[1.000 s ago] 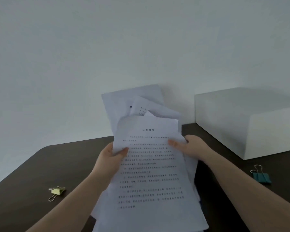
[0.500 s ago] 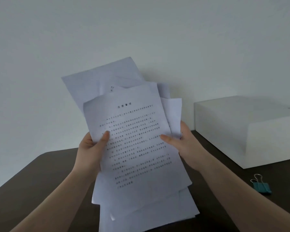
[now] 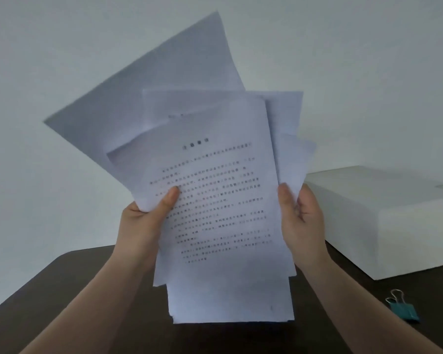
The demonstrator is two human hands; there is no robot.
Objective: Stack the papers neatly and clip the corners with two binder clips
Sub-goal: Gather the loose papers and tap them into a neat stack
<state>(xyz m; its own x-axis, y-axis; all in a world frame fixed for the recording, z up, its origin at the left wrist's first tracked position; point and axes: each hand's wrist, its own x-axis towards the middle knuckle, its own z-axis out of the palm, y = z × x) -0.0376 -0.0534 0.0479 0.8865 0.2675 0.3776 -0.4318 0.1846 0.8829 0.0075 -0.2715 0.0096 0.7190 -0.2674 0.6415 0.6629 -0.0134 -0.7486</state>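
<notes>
Several white sheets of paper (image 3: 215, 200) stand nearly upright in front of me, fanned out unevenly, the front one printed with lines of text. My left hand (image 3: 143, 221) grips the left edge, thumb on the front sheet. My right hand (image 3: 302, 221) holds the right edge with its fingers behind the sheets. The lower edges of the papers hang just above the dark table (image 3: 62, 290). A teal binder clip (image 3: 404, 311) lies on the table at the right, beside my right forearm. The yellow clip is out of view.
A white box (image 3: 394, 213) sits on the table at the right, against the pale wall (image 3: 62, 60). The table's rounded far-left corner shows behind my left forearm.
Both hands have raised the papers from lying low over the table to nearly upright, and the sheets have fanned wider. The yellow clip at the left has left the view.
</notes>
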